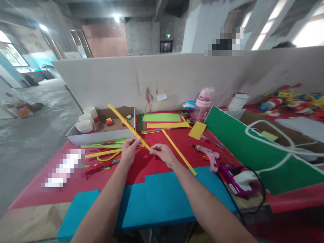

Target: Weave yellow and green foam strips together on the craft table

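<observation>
A long yellow paper strip (pixel 123 120) slants across the middle of the view, its far end raised toward the upper left. My left hand (pixel 129 150) pinches it partway along. The fingertips of my right hand (pixel 162 154) are closed on its near end. Another yellow strip (pixel 179 152) lies on the red table cover (pixel 141 167), to the right of my right hand. Left of my left hand lie green and yellow strips (pixel 101 146) and red-handled scissors (pixel 97 166), partly hidden under one another.
A pink glue gun (pixel 208 154) lies at the right beside a purple power strip (pixel 235 180). Blue boards (pixel 177 194) cover the front edge. Coloured sheets (pixel 162 117) lie at the back, between a box with paper cups (pixel 84 125) and a green-sided box (pixel 243 148).
</observation>
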Motion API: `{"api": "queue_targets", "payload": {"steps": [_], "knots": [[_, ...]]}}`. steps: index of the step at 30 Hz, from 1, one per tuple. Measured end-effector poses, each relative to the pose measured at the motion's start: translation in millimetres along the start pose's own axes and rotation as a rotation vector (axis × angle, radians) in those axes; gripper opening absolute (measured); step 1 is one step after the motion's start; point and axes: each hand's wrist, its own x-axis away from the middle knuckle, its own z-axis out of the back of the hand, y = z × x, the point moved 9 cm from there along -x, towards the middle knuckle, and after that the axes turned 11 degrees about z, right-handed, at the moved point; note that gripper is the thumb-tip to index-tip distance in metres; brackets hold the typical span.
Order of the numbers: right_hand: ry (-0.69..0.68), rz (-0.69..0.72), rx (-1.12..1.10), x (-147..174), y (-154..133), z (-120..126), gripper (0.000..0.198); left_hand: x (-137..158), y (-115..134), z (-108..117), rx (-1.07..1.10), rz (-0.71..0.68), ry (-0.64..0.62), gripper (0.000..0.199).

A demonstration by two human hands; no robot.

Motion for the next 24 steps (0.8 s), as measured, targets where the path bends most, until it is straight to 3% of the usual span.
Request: {"api": "queue_targets", "payload": {"steps": [2, 5, 15, 20, 24], "knots": [[0.029, 0.026, -0.008, 0, -2, 0, 0.022, 1, -8, -13, -0.094, 0.048, -0.106, 0.022], [0.043, 0.051, -0.027, -1, -2, -1, 0.026, 3, -13, -20, -0.192, 0.050, -0.151, 0.024], [0.011, 0.033, -0.019, 1, -11, 2, 0.031, -2, -12, -2, -0.126, 0.040, 0.023, 0.031], [-0.094, -0.001, -0.153, 2, -14, -7, 0.048, 2, -21, -16, -0.142, 0.135, -0.108, 0.031], [-0.154, 0.010, -0.074, 3, -11, -14, 0.042, 12, -25, -35, -0.126, 0.186, -0.247, 0.027]]}}
